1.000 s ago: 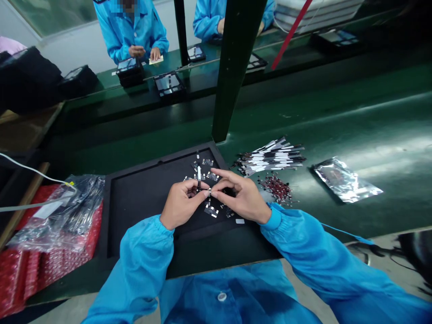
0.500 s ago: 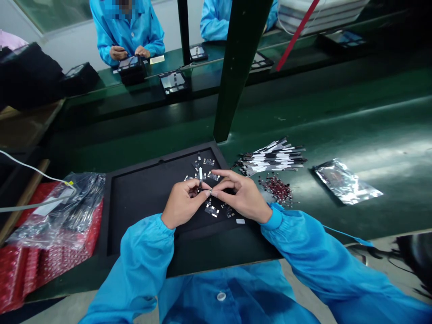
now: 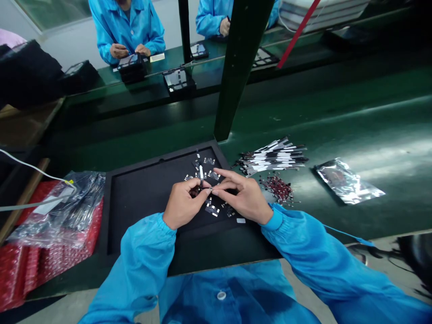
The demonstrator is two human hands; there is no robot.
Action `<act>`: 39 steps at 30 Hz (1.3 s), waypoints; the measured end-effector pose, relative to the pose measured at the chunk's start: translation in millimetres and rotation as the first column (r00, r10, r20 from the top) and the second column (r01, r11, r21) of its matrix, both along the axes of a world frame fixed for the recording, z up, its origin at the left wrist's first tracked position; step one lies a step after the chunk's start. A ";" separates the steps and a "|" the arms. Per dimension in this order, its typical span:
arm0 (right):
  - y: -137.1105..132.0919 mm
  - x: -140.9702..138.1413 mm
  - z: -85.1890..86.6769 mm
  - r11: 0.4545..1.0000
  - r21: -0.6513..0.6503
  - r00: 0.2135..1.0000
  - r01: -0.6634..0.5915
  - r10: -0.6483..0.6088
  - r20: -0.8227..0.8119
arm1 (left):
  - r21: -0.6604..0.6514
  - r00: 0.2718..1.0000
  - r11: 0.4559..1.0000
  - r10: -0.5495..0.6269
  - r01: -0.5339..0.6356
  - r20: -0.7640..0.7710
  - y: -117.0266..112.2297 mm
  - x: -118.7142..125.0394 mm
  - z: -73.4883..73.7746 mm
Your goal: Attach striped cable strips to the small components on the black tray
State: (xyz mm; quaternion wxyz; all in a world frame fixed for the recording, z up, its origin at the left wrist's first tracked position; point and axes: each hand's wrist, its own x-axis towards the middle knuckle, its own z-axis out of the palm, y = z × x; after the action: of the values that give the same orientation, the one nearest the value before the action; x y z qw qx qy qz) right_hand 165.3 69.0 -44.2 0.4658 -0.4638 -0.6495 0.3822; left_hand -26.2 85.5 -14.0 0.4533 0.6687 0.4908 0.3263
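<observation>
My left hand [image 3: 184,204] is closed in a pinch on a thin black-and-white flex cable [image 3: 201,172], whose white end sticks up above the fingers. My right hand [image 3: 245,199] meets it fingertip to fingertip. Its thumb and index finger pinch a tiny part at the cable's near end, too small to make out. Both hands are over the right part of a shallow black tray [image 3: 108,211]. Around the fingers in the tray lie several small black circuit pieces [image 3: 212,209] with pale pads. A small white label [image 3: 240,221] lies by the tray's front right corner.
Right of the tray are a heap of flex cables [image 3: 275,157], a pile of tiny red-and-black parts [image 3: 278,187] and a silver bag [image 3: 349,180]. Red bubble wrap [image 3: 40,270] and a clear bag [image 3: 81,202] lie left. A dark post [image 3: 229,90] stands ahead; co-workers [image 3: 130,31] sit beyond.
My hands stay fingertip to fingertip with barely any shift. Across the bench, a co-worker's hand has come into view beside the post.
</observation>
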 end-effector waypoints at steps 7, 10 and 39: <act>0.7 0.0 -1.4 0.999 -0.013 0.998 -0.038 0.037 -0.043 | -0.025 1.000 1.000 -0.009 0.009 0.009 0.4 0.3 2.1; 1.7 0.2 -0.2 0.995 -0.090 0.997 -0.035 0.028 -0.078 | -0.041 1.000 0.999 -0.009 0.009 0.007 0.3 -0.3 2.0; 9.5 2.0 2.7 0.924 -0.341 0.949 -0.174 0.065 -0.308 | -0.247 0.989 0.966 -0.038 0.073 0.145 6.4 -1.6 3.7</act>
State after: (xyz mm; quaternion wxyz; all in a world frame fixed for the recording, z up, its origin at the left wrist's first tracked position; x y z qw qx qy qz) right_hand 167.3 78.4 -41.5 0.4377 -0.4398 -0.5190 0.5879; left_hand -27.8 91.8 -10.3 0.5765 0.5950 0.4765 0.2942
